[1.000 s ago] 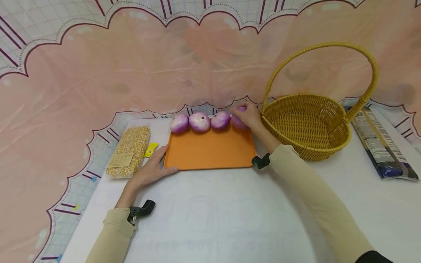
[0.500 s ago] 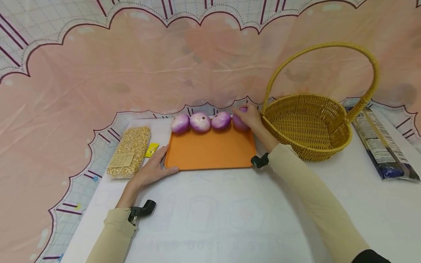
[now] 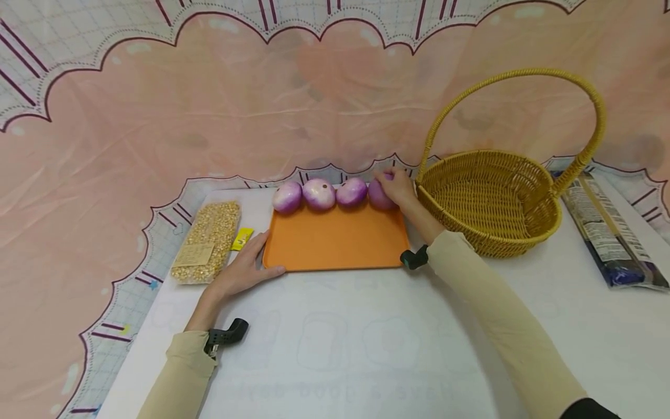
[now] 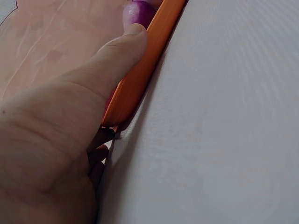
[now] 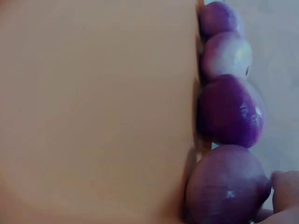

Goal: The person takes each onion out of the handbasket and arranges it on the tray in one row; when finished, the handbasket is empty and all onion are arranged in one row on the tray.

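Note:
A row of glossy red onions (image 3: 319,194) stands along the back edge of an orange tray (image 3: 335,241). My right hand (image 3: 399,187) grips the rightmost onion (image 3: 379,195) from behind and the right. In the right wrist view, fingertips (image 5: 286,189) sit at the pointed end of that onion (image 5: 227,184). At the tray's front left corner is my left hand (image 3: 245,272), its thumb along the front edge and its fairly straight fingers along the left side. The left wrist view shows the thumb (image 4: 128,46) against the tray's wall (image 4: 145,65).
A bag of yellow corn kernels (image 3: 206,241) and a small yellow packet (image 3: 242,238) lie left of the tray. Right of it stands a woven basket (image 3: 492,198) with a tall handle, close to my right forearm. Farther right lies a dark printed package (image 3: 609,233).
The rightmost onion has turned or shifted slightly left, and my right fingertips have slid a little to the right on it. The left hand and the tray stay in place.

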`<state>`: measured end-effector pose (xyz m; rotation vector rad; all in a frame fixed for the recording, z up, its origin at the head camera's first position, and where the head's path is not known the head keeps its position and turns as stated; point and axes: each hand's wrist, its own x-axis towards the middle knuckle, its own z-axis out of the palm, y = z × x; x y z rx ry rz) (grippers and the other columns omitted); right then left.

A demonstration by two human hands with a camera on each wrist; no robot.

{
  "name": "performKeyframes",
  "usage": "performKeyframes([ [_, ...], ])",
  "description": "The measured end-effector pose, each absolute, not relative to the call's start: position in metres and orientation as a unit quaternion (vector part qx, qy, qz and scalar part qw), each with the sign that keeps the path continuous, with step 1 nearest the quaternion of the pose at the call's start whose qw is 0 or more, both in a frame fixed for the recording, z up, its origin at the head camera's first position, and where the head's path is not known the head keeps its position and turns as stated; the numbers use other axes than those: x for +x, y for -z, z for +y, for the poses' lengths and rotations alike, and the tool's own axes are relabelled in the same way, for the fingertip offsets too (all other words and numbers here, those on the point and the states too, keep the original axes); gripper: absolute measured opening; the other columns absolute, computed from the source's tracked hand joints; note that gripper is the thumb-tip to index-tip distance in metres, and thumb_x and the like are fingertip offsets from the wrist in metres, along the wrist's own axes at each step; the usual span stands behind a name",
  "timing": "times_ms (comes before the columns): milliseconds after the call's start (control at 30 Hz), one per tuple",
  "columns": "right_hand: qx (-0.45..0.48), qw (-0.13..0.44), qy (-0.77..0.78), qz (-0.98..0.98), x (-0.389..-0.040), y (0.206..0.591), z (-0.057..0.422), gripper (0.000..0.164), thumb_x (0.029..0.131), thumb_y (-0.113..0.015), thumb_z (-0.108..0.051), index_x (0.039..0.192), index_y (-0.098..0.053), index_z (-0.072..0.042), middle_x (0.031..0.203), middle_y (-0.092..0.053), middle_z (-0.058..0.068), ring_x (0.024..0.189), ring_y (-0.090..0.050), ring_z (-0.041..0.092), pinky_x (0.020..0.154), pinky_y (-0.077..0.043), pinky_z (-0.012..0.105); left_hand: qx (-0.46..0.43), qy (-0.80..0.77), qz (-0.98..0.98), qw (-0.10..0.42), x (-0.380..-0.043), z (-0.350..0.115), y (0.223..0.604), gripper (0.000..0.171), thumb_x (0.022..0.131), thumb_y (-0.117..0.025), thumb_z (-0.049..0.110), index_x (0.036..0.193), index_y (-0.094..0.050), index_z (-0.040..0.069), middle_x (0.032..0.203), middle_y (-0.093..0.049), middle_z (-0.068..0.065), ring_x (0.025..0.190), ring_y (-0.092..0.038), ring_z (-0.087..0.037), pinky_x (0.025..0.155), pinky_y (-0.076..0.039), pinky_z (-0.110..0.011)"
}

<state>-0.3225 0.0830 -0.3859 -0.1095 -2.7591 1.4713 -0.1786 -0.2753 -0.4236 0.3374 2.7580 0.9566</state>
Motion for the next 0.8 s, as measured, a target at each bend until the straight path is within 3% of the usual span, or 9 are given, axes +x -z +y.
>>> performKeyframes([
  [200, -0.015, 0.027, -0.481, -0.876, -0.322, 0.386, 0.085, 0.059, 0.102, -0.029, -0.051, 0.121, -0.063, -0.006, 0.128, -0.061, 0.016, 0.125, -0.053, 0.031, 0.111, -0.037, 0.044, 0.114, -0.324, 0.934, 0.100, -0.179, -0.276, 0.424, 0.104, 0.084, -0.070, 0.051, 0.157, -0.008, 0.011, 0.163, -0.008, -0.019, 0.151, -0.007, -0.038, 0.120, -0.011, -0.060],
  [333, 0.016, 0.051, -0.466, -0.883, -0.322, 0.386, 0.085, 0.063, 0.103, -0.024, -0.052, 0.125, -0.063, -0.008, 0.131, -0.061, 0.014, 0.127, -0.053, 0.031, 0.112, -0.036, 0.043, 0.115, -0.326, 0.933, 0.100, -0.179, -0.277, 0.426, 0.105, 0.084, -0.071, 0.051, 0.157, -0.008, 0.011, 0.163, -0.008, -0.019, 0.151, -0.006, -0.038, 0.120, -0.011, -0.060],
  [433, 0.051, 0.073, -0.451, -0.888, -0.321, 0.388, 0.083, 0.062, 0.104, -0.024, -0.050, 0.102, -0.064, -0.003, 0.109, -0.063, 0.017, 0.109, -0.058, 0.032, 0.100, -0.042, 0.042, 0.117, -0.327, 0.933, 0.099, -0.180, -0.277, 0.427, 0.105, 0.084, -0.071, 0.051, 0.157, -0.008, 0.011, 0.163, -0.008, -0.019, 0.151, -0.006, -0.038, 0.120, -0.011, -0.061],
  [500, 0.080, 0.089, -0.436, -0.892, -0.321, 0.388, 0.083, 0.057, 0.105, -0.026, -0.046, 0.086, -0.057, -0.003, 0.092, -0.058, 0.016, 0.096, -0.056, 0.032, 0.091, -0.043, 0.042, 0.118, -0.328, 0.932, 0.098, -0.180, -0.277, 0.427, 0.105, 0.083, -0.071, 0.051, 0.157, -0.008, 0.011, 0.163, -0.008, -0.019, 0.151, -0.007, -0.038, 0.120, -0.011, -0.061],
  [567, 0.106, 0.096, -0.415, -0.899, -0.319, 0.387, 0.082, 0.053, 0.105, -0.027, -0.044, 0.080, -0.049, -0.004, 0.085, -0.050, 0.015, 0.091, -0.053, 0.032, 0.086, -0.040, 0.043, 0.118, -0.328, 0.932, 0.098, -0.180, -0.276, 0.427, 0.105, 0.083, -0.071, 0.051, 0.157, -0.008, 0.011, 0.163, -0.009, -0.019, 0.151, -0.007, -0.038, 0.120, -0.011, -0.061],
  [667, 0.127, 0.096, -0.366, -0.917, -0.315, 0.384, 0.081, 0.054, 0.105, -0.026, -0.044, 0.103, -0.063, -0.005, 0.110, -0.063, 0.014, 0.114, -0.056, 0.032, 0.103, -0.040, 0.044, 0.120, -0.329, 0.932, 0.099, -0.180, -0.276, 0.426, 0.104, 0.084, -0.070, 0.051, 0.157, -0.008, 0.010, 0.163, -0.009, -0.019, 0.151, -0.007, -0.038, 0.120, -0.012, -0.061],
  [733, 0.128, 0.083, -0.332, -0.931, -0.312, 0.380, 0.080, 0.059, 0.104, -0.025, -0.048, 0.127, -0.060, -0.007, 0.134, -0.059, 0.014, 0.131, -0.048, 0.034, 0.114, -0.033, 0.047, 0.116, -0.331, 0.931, 0.097, -0.180, -0.276, 0.425, 0.102, 0.085, -0.069, 0.052, 0.157, -0.010, 0.010, 0.163, -0.010, -0.018, 0.151, -0.009, -0.038, 0.120, -0.013, -0.059],
  [800, 0.127, 0.073, -0.298, -0.943, -0.308, 0.377, 0.078, 0.062, 0.103, -0.023, -0.052, 0.140, -0.052, -0.011, 0.147, -0.049, 0.012, 0.139, -0.040, 0.035, 0.119, -0.027, 0.049, 0.106, -0.329, 0.934, 0.094, -0.180, -0.276, 0.421, 0.100, 0.086, -0.066, 0.053, 0.157, -0.010, 0.011, 0.163, -0.011, -0.016, 0.151, -0.010, -0.037, 0.121, -0.013, -0.058],
])
